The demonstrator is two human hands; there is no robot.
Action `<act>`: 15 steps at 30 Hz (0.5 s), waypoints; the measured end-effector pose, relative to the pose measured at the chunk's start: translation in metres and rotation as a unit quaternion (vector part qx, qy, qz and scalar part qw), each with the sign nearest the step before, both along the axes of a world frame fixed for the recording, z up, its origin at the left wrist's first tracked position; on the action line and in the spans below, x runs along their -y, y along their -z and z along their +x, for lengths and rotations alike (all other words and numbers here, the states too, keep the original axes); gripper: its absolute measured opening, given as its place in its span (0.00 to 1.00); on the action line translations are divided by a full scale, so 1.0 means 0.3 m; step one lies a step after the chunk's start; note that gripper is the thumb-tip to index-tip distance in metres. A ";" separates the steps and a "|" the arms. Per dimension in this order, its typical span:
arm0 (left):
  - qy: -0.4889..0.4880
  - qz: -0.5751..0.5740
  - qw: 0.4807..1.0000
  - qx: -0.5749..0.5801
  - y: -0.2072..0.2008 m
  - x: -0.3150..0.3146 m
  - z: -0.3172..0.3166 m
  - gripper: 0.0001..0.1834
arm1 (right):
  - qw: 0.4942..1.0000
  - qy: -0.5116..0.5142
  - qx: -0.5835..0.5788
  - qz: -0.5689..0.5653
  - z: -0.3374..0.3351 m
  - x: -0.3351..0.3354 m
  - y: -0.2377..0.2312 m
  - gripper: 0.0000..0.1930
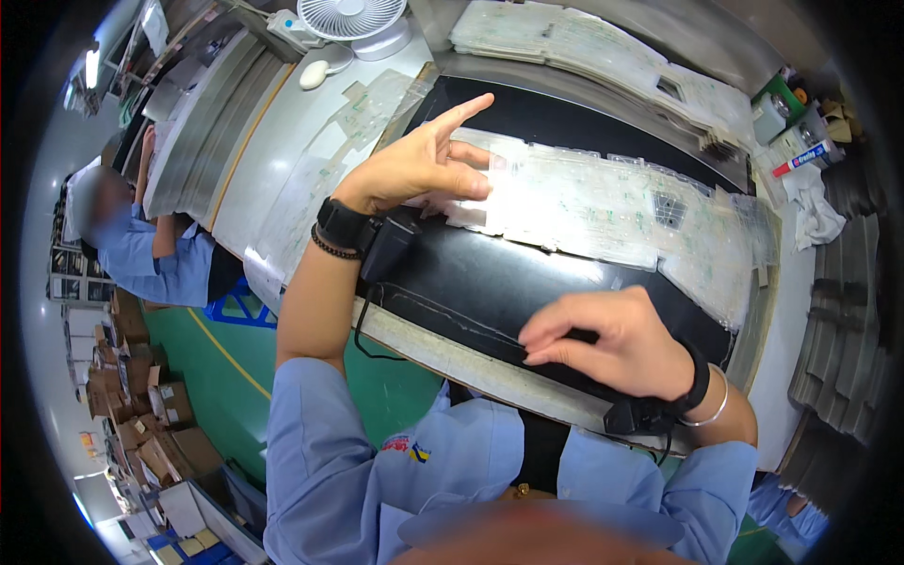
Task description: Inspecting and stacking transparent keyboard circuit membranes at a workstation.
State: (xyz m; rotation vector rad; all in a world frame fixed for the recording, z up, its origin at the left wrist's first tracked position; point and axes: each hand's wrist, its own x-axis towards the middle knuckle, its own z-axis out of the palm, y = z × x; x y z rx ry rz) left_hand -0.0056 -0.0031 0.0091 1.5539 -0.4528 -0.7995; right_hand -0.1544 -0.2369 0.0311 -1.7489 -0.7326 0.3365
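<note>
A long, translucent whitish sheet with small green marks [584,202] lies across a black work surface [452,273]. Over its left end is my left hand [424,165], index finger stretched out and thumb apart from the other fingers. I see nothing held there, though whether it touches the sheet I cannot tell. Lower right, above the front edge of the black surface, my right hand [612,344] has its thumb and fingers brought together in a pinch. What lies between those fingertips, if anything, is too small to make out. A thin line runs along the black surface to their left.
Similar sheets are stacked [584,38] along the back. Another translucent sheet [353,132] lies on the white table to the left, near a white fan [353,19]. At right are a marker-like tube [800,160], crumpled white cloth [815,212] and grey stacks [833,320]. A co-worker [155,245] sits far left.
</note>
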 end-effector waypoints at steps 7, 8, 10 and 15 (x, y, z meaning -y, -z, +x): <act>-0.102 0.032 0.991 0.079 0.028 0.024 -0.031 0.41 | 0.951 0.207 0.141 -0.182 0.013 0.191 -0.013 0.10; -0.102 0.027 0.991 0.080 0.024 0.037 -0.034 0.41 | 0.927 0.263 0.164 -0.212 0.037 0.277 -0.024 0.11; -0.112 0.020 0.990 0.088 0.026 0.034 -0.031 0.40 | 0.885 0.339 0.183 -0.263 0.145 0.452 -0.014 0.14; -0.122 -0.010 0.989 0.081 0.025 0.054 -0.030 0.38 | 0.908 0.304 0.076 -0.277 0.268 0.758 0.046 0.29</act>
